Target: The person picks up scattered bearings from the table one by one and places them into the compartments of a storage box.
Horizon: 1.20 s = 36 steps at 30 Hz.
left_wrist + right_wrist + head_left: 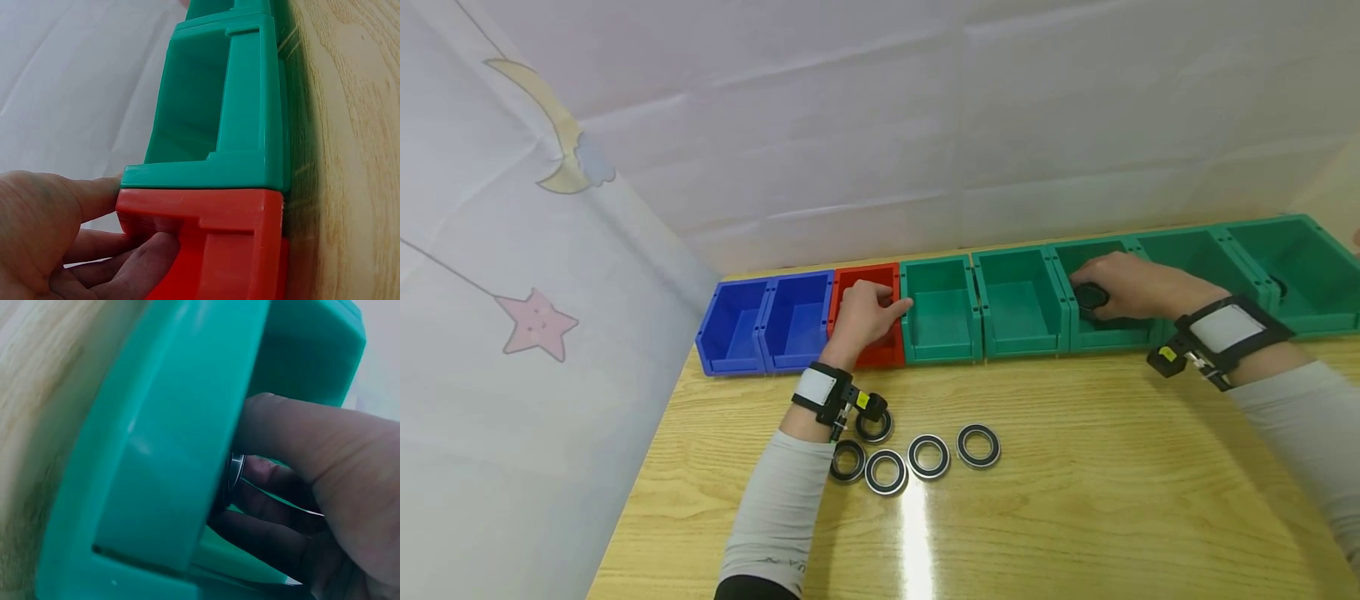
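Note:
My left hand (863, 312) is at the red bin (880, 357). In the left wrist view its thumb lies at the back end of the wall beside the neighbouring green bin (244, 100), and its fingers curl into the red bin, gripping the rim. My right hand (1120, 283) reaches into a green bin (1108, 340) further right and holds a black-sealed bearing (1090, 296) between thumb and fingers. The right wrist view shows only the bearing's shiny metal edge (236, 470); the bin's front wall (169, 450) hides the rest.
Several bearings (928, 457) lie on the wooden table (1075, 500) in front of the bins, some partly below my left wrist. Two blue bins (733, 367) stand at the row's left end. The rightmost green bin (1326, 321) contains a dark ring-shaped part (1277, 287). A pale wall covering rises behind.

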Motion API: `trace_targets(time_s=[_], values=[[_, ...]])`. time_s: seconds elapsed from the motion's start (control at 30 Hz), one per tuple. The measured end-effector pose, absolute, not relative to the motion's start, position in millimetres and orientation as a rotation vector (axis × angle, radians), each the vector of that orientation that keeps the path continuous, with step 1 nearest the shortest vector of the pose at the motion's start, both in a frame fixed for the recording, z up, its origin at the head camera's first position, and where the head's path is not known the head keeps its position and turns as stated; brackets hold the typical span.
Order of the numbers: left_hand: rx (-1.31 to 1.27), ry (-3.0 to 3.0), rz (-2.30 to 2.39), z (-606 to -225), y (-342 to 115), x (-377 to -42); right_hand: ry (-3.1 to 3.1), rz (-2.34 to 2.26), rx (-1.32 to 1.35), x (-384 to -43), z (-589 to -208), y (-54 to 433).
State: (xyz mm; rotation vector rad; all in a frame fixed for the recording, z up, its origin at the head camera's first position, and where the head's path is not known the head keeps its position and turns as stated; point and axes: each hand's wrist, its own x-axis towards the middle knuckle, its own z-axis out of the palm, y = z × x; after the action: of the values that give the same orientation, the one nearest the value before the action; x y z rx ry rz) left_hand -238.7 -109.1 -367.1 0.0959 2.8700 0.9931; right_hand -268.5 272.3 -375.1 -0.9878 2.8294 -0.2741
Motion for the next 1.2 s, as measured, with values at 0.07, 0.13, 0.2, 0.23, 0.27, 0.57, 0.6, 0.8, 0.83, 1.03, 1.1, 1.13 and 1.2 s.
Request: trace_targets(time_s=[0.07, 0.13, 0.2, 0.23, 0.27, 0.57, 0.6, 0.8, 0.83, 1.03, 1.1, 1.13, 1.2], values=[[0.100, 2.871, 0.993, -366.9, -108.7, -238.6, 2.832, -0.247, -0.986, -268.3, -375.9, 272.2], [0.100, 2.871, 0.988, -366.8, -108.5, -238.4, 2.832, -0.227, -0.980, -267.9, -376.2, 272.0], [0.095, 2.869, 0.987, -366.9, -108.3, -238.5, 2.837, -0.208, -0.975, -267.5, -376.5, 271.8], [0.093, 2.868, 0.986, -366.9, -108.1, -238.4, 2.839, -0.201, -0.975, -267.3, -376.7, 271.6], [0.091, 2.868, 0.984, -367.0, -108.0, -238.5, 2.839, -0.197, -0.972, -267.4, -377.2, 271.4], [0.111, 2.876, 0.990, -368.4, -109.2, -239.3, 2.840, -0.162, -0.945, -266.4, -379.6, 268.4], [0.117, 2.878, 0.993, -368.6, -109.5, -239.3, 2.840, -0.152, -0.944, -266.3, -379.7, 268.0], [0.136, 2.881, 1.002, -368.5, -110.7, -238.8, 2.841, -0.110, -0.942, -266.0, -381.0, 266.6], [0.136, 2.880, 1.002, -368.6, -110.8, -238.8, 2.843, -0.110, -0.941, -265.9, -381.1, 266.2], [0.127, 2.881, 1.001, -369.3, -111.1, -239.1, 2.850, -0.088, -0.919, -264.3, -380.8, 263.4], [0.127, 2.882, 1.000, -369.3, -111.0, -239.0, 2.850, -0.084, -0.913, -263.8, -380.5, 262.6], [0.127, 2.882, 0.999, -369.3, -110.9, -239.0, 2.851, -0.087, -0.914, -263.6, -380.4, 262.4], [0.126, 2.882, 0.999, -369.1, -110.7, -238.8, 2.850, -0.092, -0.917, -263.6, -380.2, 262.3]])
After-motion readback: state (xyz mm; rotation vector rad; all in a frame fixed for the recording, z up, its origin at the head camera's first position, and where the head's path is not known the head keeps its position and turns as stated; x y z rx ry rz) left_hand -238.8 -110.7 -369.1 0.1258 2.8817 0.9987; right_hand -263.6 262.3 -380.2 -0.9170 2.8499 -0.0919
